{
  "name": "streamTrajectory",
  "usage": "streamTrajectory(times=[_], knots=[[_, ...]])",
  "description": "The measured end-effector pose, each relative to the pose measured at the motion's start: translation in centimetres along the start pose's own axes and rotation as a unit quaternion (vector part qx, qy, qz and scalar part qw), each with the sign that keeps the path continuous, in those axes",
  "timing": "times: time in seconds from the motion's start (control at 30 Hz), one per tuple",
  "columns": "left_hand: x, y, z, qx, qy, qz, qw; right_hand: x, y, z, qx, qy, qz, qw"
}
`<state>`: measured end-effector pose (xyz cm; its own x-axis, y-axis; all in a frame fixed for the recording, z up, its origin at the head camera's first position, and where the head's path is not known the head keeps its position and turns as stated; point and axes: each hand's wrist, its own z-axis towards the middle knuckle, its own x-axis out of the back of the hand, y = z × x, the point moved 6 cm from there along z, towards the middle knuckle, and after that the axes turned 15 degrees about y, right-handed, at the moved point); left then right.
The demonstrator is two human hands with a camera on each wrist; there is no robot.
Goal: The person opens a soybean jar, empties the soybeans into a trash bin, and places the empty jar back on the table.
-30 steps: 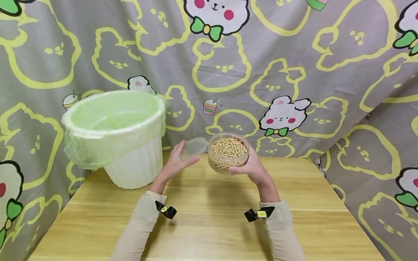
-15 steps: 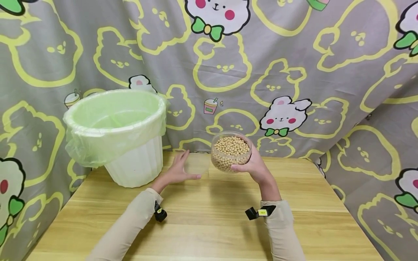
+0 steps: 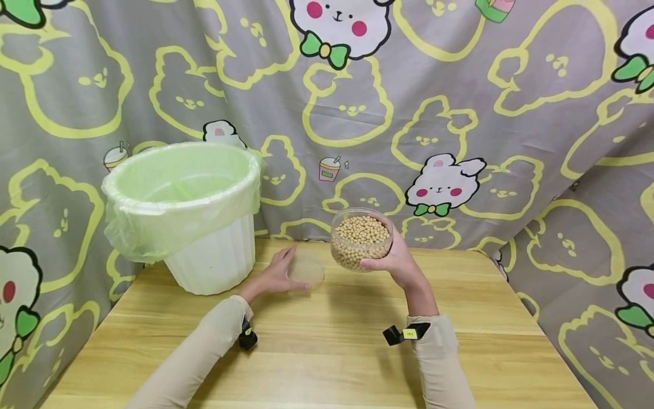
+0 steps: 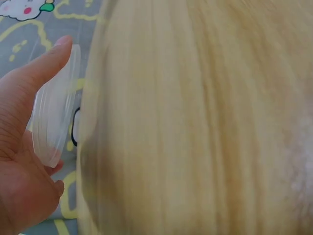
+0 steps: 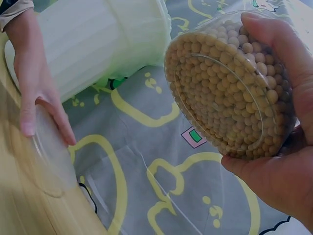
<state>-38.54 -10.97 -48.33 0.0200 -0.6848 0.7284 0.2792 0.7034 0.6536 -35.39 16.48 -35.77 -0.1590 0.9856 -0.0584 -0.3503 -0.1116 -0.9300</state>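
Cartoon-printed cloth hangs behind the desk, whose near half lies bare. By the far edge the left hand holds a clear lid between thumb and fingers, low on the wood. Just right, the right hand grips an open jar of beans, raised. A lined bin fills the far left corner.

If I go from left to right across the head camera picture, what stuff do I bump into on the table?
White bin with the green bag → left hand → clear lid → jar of beans → right hand.
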Motion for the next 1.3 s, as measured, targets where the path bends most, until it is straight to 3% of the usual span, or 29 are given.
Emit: streamTrajectory(times=[0.33,0.9,1.1,1.23,1.3], knots=[[-1.2,-0.8,-0.1,-0.003,-0.031,0.0,0.9995,0.2,0.0,0.0,-0.001,0.003,-0.006,1.0],[-1.7,-1.2,0.0,-0.018,-0.054,0.026,0.998,0.2,0.4,0.4,0.009,-0.005,-0.006,1.0],[-1.1,-0.9,-0.1,-0.018,-0.034,0.023,0.999,0.1,0.2,0.4,0.01,-0.005,-0.003,1.0],[0.3,0.3,0.0,-0.042,0.014,0.045,0.998,0.2,0.3,0.3,0.009,-0.004,-0.003,1.0],[1.6,1.5,0.0,-0.065,0.057,0.062,0.9943,0.3,0.4,0.2,0.008,-0.004,-0.001,1.0]])
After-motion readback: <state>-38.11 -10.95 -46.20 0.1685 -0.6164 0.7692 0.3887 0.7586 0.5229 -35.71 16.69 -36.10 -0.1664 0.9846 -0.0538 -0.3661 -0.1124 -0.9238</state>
